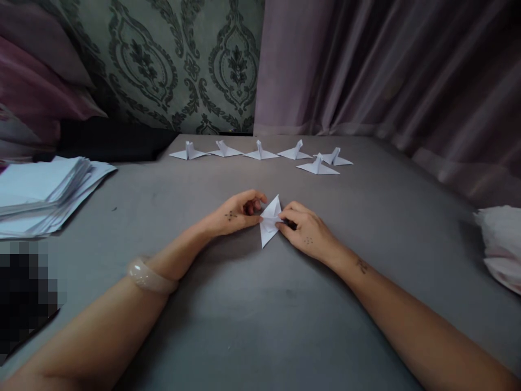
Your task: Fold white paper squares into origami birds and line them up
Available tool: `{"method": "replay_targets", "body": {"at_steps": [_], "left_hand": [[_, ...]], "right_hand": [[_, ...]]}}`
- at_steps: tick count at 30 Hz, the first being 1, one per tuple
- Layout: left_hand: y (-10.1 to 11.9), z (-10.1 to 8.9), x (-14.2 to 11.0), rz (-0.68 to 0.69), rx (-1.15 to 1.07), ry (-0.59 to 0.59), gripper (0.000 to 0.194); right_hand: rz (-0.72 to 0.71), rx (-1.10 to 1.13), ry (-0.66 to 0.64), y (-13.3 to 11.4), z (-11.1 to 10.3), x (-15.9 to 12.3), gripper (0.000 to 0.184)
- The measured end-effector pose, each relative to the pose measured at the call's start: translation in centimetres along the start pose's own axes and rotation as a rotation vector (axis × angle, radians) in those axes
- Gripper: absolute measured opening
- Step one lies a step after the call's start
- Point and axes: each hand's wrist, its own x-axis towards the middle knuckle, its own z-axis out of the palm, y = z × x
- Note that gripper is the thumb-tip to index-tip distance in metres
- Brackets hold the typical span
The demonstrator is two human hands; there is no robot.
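Between my hands, near the middle of the table, is a small folded white paper piece (269,224) with pointed ends at top and bottom. My left hand (240,213) is at its left side, the thumb tip touching the edge and the fingers curled above. My right hand (304,227) pinches the paper's right side between thumb and index finger. Farther back stands a row of finished-looking folded paper birds, among them one at the left (189,152), one in the middle (260,152) and one nearer me (318,166).
A stack of white paper sheets (32,190) lies at the left on the grey table (260,326). Behind it is a black cloth (109,142). At the right edge sits a white plastic-looking bundle (501,239). Purple curtains (345,70) and a patterned wall (183,65) border the back.
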Motion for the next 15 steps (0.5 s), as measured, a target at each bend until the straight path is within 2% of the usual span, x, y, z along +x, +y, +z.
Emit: {"method": "replay_targets", "body": {"at_steps": [2,4,10,15], "left_hand": [[0.1,-0.1,0.0,0.052,0.082,-0.047,0.018],[0.0,0.0,0.1,0.082,0.157,-0.079,0.012],[-0.2,-0.2,0.2,0.093,0.277,-0.108,0.015],[0.3,-0.5,0.0,0.146,0.308,-0.142,0.021]], "right_hand": [[-0.003,-0.02,-0.018,-0.1,-0.1,0.0,0.01],[0.005,-0.025,-0.034,-0.2,-0.3,0.0,0.012],[0.06,0.083,-0.052,-0.1,-0.9,0.2,0.012],[0.021,0.115,-0.092,0.2,-1.3,0.2,0.02]]}}
